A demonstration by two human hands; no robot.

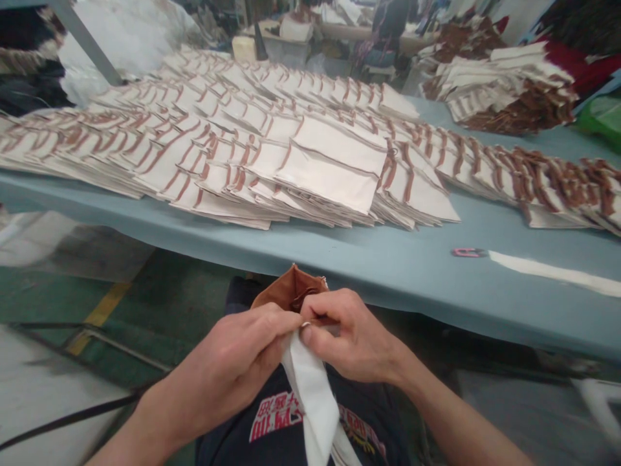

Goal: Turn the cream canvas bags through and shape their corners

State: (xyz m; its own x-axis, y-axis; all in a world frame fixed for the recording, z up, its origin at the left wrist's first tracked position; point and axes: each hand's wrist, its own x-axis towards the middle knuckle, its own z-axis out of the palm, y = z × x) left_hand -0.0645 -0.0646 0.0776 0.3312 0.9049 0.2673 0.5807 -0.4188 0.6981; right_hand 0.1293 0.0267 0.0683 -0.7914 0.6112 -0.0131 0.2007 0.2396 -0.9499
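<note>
Close to my body, at the table's near edge, both hands hold a white and brown fabric piece point(314, 395). Its brown part point(275, 289) gapes above my fingers, and the white part hangs down over a dark printed apron or shirt point(276, 414). My left hand point(242, 353) pinches the cloth between thumb and fingers. Touching its fingertips, my right hand point(354, 336) is closed on the same piece, thumb and forefinger at the edge. What lies right between the fingertips is too small to make out.
Rows of overlapping white pieces with brown edges point(334, 155) cover much of the blue-topped table point(339, 259). Pink-handled thread snips point(468, 252) lie right, beside a white strip point(553, 270). Behind are a stacked fabric pile point(509, 87) and a seated person point(385, 32).
</note>
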